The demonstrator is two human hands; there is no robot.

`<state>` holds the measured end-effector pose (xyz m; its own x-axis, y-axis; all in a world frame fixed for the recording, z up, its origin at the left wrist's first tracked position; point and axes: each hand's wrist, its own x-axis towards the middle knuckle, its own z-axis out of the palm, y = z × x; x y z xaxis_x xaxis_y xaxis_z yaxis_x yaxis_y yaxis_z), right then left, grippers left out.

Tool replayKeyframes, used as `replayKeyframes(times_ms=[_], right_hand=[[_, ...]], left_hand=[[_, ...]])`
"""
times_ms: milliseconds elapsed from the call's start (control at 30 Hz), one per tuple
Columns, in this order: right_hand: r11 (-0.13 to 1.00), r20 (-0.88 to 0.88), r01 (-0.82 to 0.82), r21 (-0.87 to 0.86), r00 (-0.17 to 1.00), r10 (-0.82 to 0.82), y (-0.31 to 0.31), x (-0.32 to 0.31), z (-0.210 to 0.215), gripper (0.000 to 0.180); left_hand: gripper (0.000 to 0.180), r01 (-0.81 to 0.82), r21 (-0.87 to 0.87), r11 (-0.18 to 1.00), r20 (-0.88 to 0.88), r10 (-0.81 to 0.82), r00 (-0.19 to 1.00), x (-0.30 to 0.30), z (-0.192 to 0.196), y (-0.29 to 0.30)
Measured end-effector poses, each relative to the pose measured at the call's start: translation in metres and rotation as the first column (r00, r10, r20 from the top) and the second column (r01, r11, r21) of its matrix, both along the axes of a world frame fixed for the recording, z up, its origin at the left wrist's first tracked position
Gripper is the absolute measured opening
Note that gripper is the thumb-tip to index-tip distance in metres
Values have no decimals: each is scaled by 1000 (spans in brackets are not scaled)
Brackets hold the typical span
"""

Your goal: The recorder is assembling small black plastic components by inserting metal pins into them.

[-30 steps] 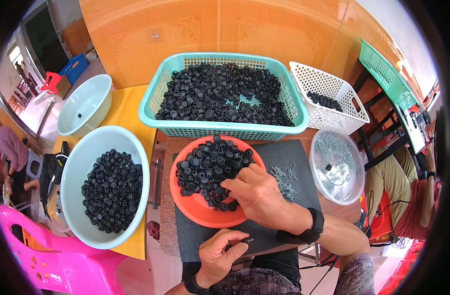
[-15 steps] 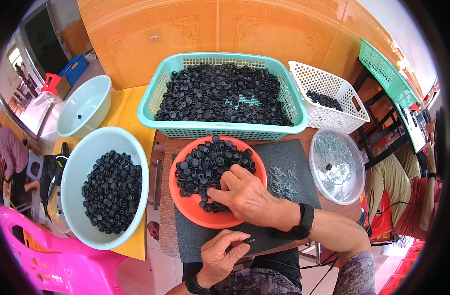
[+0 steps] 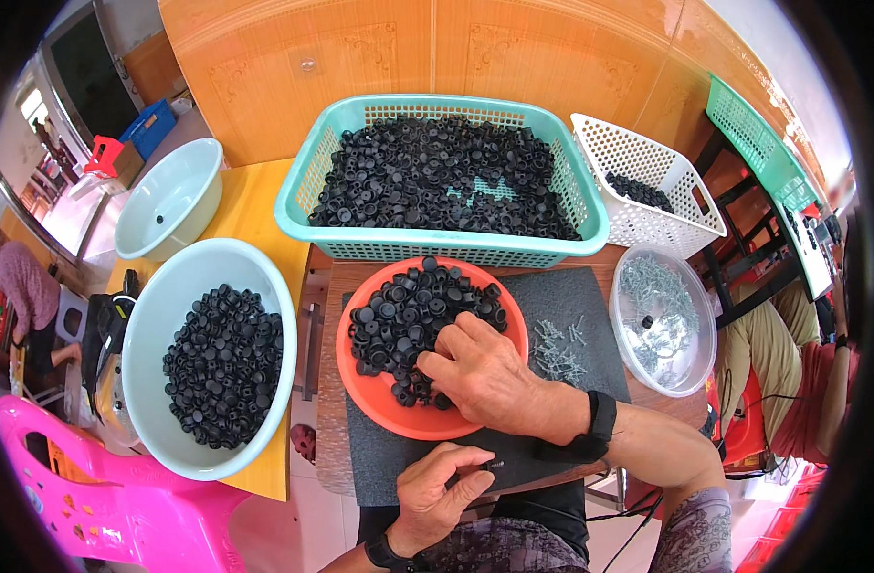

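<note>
My right hand (image 3: pixel 484 374) reaches into an orange bowl (image 3: pixel 410 423) of black plastic caps (image 3: pixel 403 310), fingers curled among the caps at its near right side; I cannot see whether it grips one. It wears a black wristband. My left hand (image 3: pixel 442 487) rests at the near edge of a dark mat (image 3: pixel 570 296), fingers pinched on a small screw. A loose pile of small metal screws (image 3: pixel 558 346) lies on the mat just right of the bowl.
A teal basket (image 3: pixel 313 172) full of black caps sits behind the bowl. A white basket (image 3: pixel 647 158) and a clear dish of screws (image 3: pixel 668 315) stand right. Two pale basins (image 3: pixel 160 286) (image 3: pixel 169 196) sit left, the nearer holding caps. A pink chair (image 3: pixel 103 497) stands near left.
My right hand has moved left and further into the orange bowl, onto the caps. My left hand has stayed at the mat's near edge.
</note>
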<state>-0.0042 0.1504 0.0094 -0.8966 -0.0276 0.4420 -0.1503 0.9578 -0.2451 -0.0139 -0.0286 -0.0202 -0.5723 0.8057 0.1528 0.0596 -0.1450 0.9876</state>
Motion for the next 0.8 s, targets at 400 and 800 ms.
replayKeyframes(times_ms=[400, 800], right_hand=[[991, -61, -33, -126, 998, 26, 0, 10, 3, 9], [995, 176, 95, -18, 980, -90, 2, 132, 11, 20]], left_hand=[[22, 14, -20, 1000, 9, -13, 1000, 4, 2, -1], [21, -45, -51, 998, 42, 47, 998, 4, 3, 2]])
